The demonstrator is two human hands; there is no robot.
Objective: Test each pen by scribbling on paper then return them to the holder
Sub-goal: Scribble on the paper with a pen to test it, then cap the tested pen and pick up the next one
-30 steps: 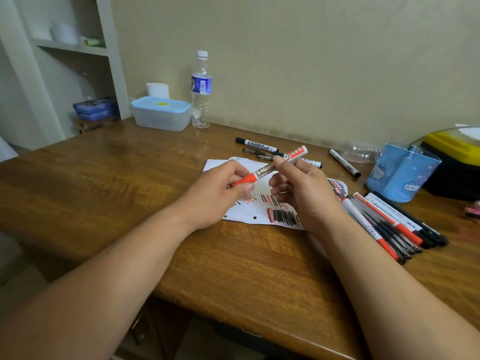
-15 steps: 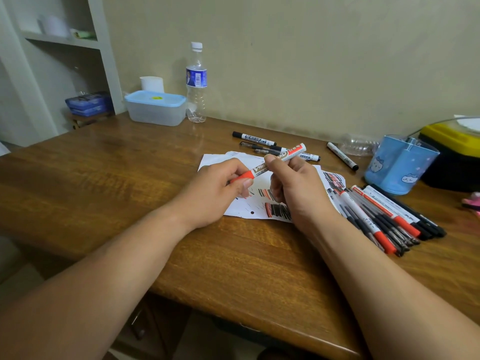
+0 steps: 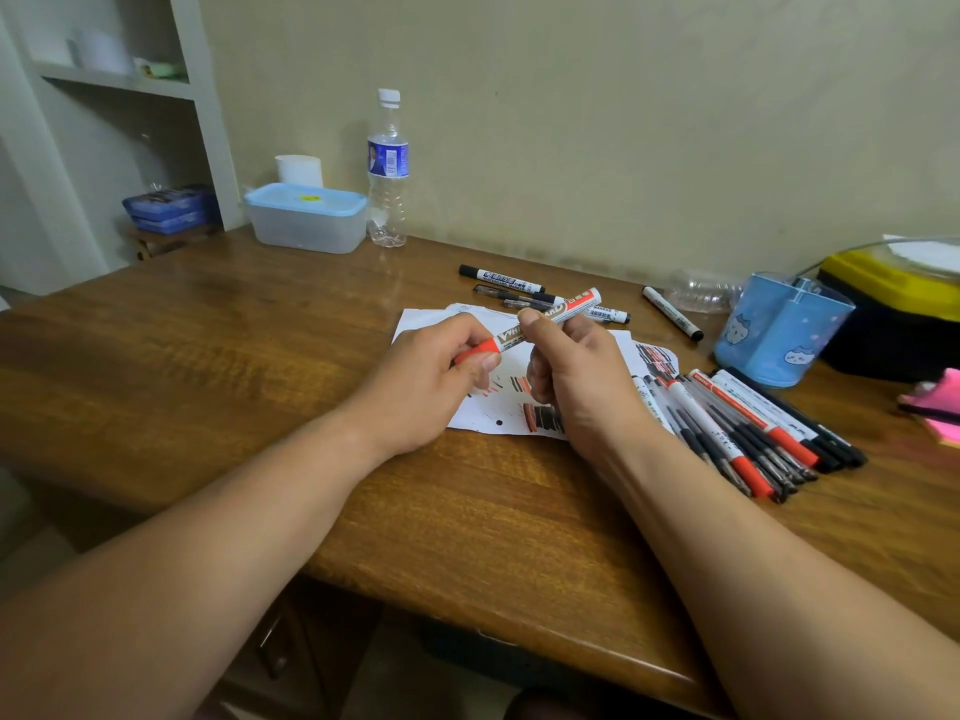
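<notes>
Holding a red marker (image 3: 509,337) tilted just above the scribbled paper (image 3: 480,414), red cap pinched in the left hand (image 3: 431,387), barrel pinched by the right hand (image 3: 582,387), blue holder (image 3: 779,335) well off to the right.

**Inspector:** Camera position?

**Surveyor:** One wide-angle view, worn on the head. It sits above the near edge of the wooden table (image 3: 260,356) and faces forward and down.

**Inspector:** Range?

**Surveyor:** Close. Both forearms enter from the bottom corners. The left hand (image 3: 426,387) and right hand (image 3: 582,387) meet at frame centre on a red whiteboard marker (image 3: 506,336), above the paper (image 3: 488,413).

**Inspector:** Far limit?

**Surveyor:** The wall (image 3: 623,122) behind the table. The shelf unit (image 3: 119,80) leans at the upper left, and the blue pen holder (image 3: 779,335) stands near the right border.
</notes>
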